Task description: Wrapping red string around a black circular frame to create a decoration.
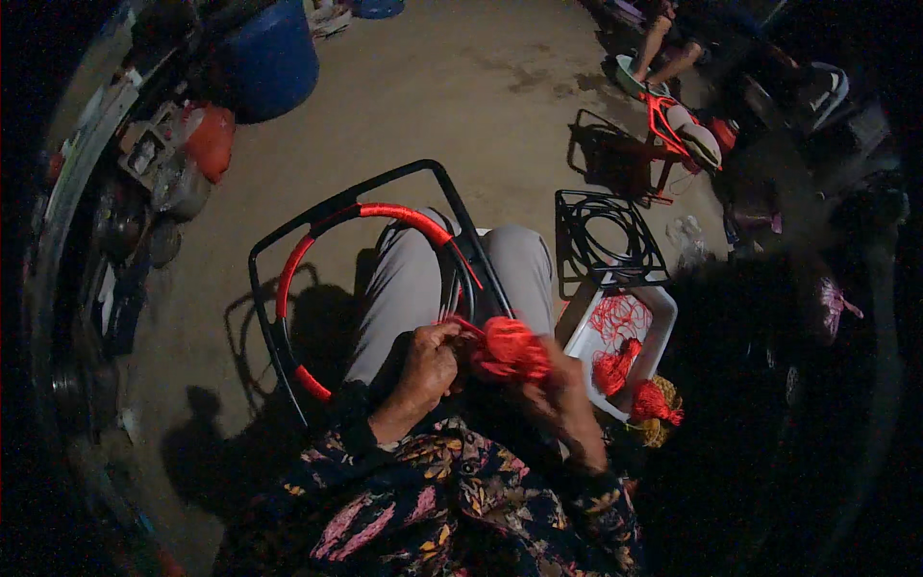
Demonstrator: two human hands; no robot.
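Note:
A black metal frame (471, 231) with a round ring inside it leans over my knees. Red cord wraps (409, 217) cover parts of the ring, with bare black stretches between them. My left hand (429, 373) is closed at the ring's near side, its thumb and fingers pinching a strand of red cord. Close beside it, my right hand (565, 409) grips a thick bundle of red cord (510, 350). The bundle hides part of the frame, and the right fingertips are partly hidden behind it.
A white tray (663, 322) with loose red cord stands right of my knees. Black frames (611, 238) lie just beyond it. Farther right, a person's hands (642, 79) reach into a basin (625, 77). A blue bin (274, 62) and bags (209, 139) line the left.

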